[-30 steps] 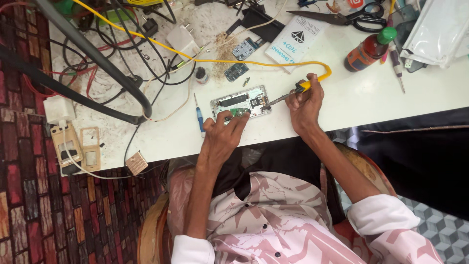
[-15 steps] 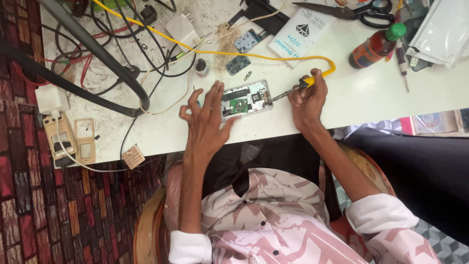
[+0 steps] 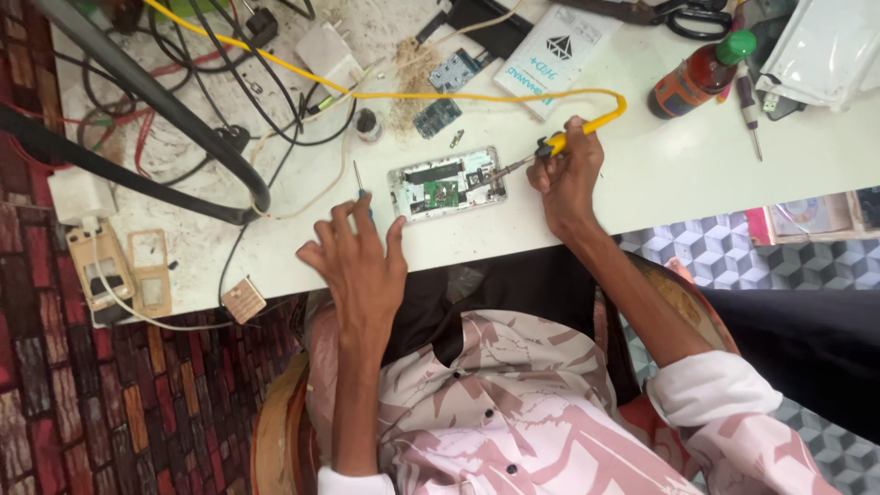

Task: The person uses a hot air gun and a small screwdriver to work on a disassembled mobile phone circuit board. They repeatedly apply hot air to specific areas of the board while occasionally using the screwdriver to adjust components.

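Behind the opened phone [image 3: 447,182], a white rectangular packet [image 3: 556,50] lies flat.

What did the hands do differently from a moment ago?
The left hand let go of the opened phone it was pressing, lifted with fingers spread, and now sits lower at the table edge beside the small screwdriver, holding nothing. The right hand kept gripping the yellow soldering iron, tip at the phone. The phone stayed put.

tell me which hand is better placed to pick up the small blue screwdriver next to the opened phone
Left, probably. The left hand hangs open right at the blue screwdriver, fingers spread and holding nothing. The right hand grips the yellow soldering iron, its tip on the opened phone.
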`<state>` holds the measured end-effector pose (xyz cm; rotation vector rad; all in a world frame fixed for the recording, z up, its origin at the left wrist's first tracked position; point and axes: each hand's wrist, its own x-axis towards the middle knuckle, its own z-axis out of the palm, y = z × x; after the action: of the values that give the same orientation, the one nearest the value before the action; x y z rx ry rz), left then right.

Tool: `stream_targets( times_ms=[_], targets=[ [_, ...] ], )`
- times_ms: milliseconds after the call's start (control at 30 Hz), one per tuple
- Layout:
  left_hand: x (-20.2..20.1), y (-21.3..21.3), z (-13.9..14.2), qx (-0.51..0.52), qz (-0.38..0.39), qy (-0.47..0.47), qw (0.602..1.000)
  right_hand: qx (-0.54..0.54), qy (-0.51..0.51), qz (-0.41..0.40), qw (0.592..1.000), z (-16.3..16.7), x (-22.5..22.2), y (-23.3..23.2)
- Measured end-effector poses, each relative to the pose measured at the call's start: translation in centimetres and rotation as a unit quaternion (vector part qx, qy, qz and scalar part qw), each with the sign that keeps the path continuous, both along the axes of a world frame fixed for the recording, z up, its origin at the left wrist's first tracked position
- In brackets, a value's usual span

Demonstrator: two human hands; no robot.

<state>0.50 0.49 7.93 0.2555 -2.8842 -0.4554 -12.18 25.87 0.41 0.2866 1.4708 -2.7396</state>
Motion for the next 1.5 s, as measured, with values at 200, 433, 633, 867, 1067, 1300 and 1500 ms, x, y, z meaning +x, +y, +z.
stream_targets(
  times_ms=[200,433,633,867,1067,1300,1500],
  targets=[
    [2.5,0.5,-0.6,-0.034,0.072,0.016,0.997,0.061,0.01,-0.009,0.998,0.9,-0.2,0.5],
    [2.9,0.3,-0.1,0.053,0.091,0.033,0.994,0.094,0.044,-0.032,0.994,0.9,0.4,0.2],
    [1.7,-0.4,-1.5,0.311,0.021,0.29,0.905,0.111,0.037,-0.074,0.99,0.2,0.6,-0.6],
    [-3.5,0.2,-5.5,0.575,-0.07,0.338,0.742,0.113,0.071,-0.092,0.987,-0.8,1.0,-1.2],
    [-6.4,2.1,-7.3,0.608,-0.121,0.271,0.736,0.148,0.083,-0.098,0.981,-1.0,1.2,-1.3],
    [-5.8,1.8,-8.1,0.575,-0.116,0.241,0.774,0.185,0.091,-0.098,0.974,-0.8,1.4,-1.4],
    [-4.9,1.6,-8.3,0.568,-0.106,0.259,0.774,0.16,0.087,-0.085,0.98,-0.5,1.4,-1.0]
  ],
)
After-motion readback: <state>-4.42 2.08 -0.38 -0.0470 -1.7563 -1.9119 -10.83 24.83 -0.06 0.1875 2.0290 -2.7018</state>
